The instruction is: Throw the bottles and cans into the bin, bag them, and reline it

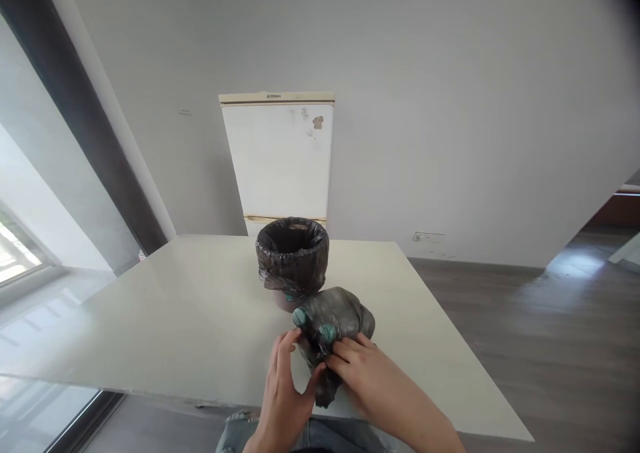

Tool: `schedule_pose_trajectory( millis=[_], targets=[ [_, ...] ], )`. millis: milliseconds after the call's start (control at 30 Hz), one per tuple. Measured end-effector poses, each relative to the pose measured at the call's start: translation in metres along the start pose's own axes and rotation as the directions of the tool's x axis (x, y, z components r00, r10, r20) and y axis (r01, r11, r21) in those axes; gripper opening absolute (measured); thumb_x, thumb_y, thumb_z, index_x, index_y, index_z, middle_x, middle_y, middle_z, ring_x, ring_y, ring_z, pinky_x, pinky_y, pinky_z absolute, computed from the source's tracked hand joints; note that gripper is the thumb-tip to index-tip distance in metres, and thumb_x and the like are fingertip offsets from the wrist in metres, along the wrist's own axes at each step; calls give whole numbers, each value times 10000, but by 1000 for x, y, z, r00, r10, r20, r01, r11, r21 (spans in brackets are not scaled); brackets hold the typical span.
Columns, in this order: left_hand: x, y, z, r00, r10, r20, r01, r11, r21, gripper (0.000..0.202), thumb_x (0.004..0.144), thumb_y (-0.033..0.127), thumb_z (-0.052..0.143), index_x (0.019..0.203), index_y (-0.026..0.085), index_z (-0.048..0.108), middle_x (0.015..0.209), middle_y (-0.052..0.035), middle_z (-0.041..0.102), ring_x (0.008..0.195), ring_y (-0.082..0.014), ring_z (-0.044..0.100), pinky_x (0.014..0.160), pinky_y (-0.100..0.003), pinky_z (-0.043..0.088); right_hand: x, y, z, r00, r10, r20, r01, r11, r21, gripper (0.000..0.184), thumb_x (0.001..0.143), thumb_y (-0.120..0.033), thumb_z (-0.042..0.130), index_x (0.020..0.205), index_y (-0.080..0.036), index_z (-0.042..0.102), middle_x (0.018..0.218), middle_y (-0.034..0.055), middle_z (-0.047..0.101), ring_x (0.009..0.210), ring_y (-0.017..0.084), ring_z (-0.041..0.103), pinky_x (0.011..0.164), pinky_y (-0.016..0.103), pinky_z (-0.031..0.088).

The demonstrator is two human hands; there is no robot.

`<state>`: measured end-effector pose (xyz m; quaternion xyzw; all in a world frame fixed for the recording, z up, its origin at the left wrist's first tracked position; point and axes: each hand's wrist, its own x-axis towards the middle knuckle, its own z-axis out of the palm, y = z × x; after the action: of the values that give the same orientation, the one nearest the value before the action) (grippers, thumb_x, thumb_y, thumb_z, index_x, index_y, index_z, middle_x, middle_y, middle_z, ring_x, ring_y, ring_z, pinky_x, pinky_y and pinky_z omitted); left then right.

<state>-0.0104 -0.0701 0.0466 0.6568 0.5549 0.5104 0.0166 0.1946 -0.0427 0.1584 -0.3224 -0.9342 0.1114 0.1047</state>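
A filled black plastic garbage bag [345, 310] lies on the table in front of me. Two rounded teal pieces [327, 334] show at its near left side; what they are I cannot make out. My left hand [289, 390] curves about the bag's near left edge, index finger near the teal pieces and thumb on the gathered plastic. Bent over the bag's near side are the fingers of my right hand [357, 370], gripping the plastic. A bunched black end of the bag hangs down between both hands. Just behind stands a trash can [293, 266] with a black liner folded over its rim.
The pale table [200, 326] reaches far to the left, its front edge close to my legs in jeans [320, 433]. Beyond it a white refrigerator [283, 160] stands against the grey wall. A wall socket [425, 237] is at the right, above the wooden floor [500, 320].
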Motion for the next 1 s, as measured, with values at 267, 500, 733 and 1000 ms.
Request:
schedule_pose_trajectory(
  millis=[267,500,733,1000],
  targets=[
    [9,3,-14,985,124,117,-128,991,25,217,1014,257,599,1213,311,667,1123,-121,651,1032,-274,679,900,-430,614,-11,1,6,997,65,33,-72,952,297,511,940,-143,619,1430,-270,548,1314,73,675,1190,270,620,1043,398,467],
    [9,-3,-14,979,19,202,-5,998,-69,146,1049,254,485,991,286,615,878,-50,686,793,-211,677,714,-317,584,-14,5,5,994,106,38,-112,920,375,316,940,-470,774,1156,-285,638,1174,22,642,1098,237,591,918,335,485],
    [18,-11,-25,988,3,156,3,999,-36,143,1052,297,496,1020,292,635,883,-43,732,787,-199,712,716,-272,581,-20,23,10,996,71,-48,-63,988,144,228,1082,-208,497,889,-214,618,962,26,619,932,205,571,874,370,430],
    [18,-13,-38,964,-138,225,158,985,-71,257,1098,389,431,1013,246,627,731,13,699,592,-125,667,642,-188,555,-25,37,22,982,79,-174,-48,983,175,156,1080,-169,488,1047,-229,629,904,18,653,861,202,590,847,376,441]
  ],
)
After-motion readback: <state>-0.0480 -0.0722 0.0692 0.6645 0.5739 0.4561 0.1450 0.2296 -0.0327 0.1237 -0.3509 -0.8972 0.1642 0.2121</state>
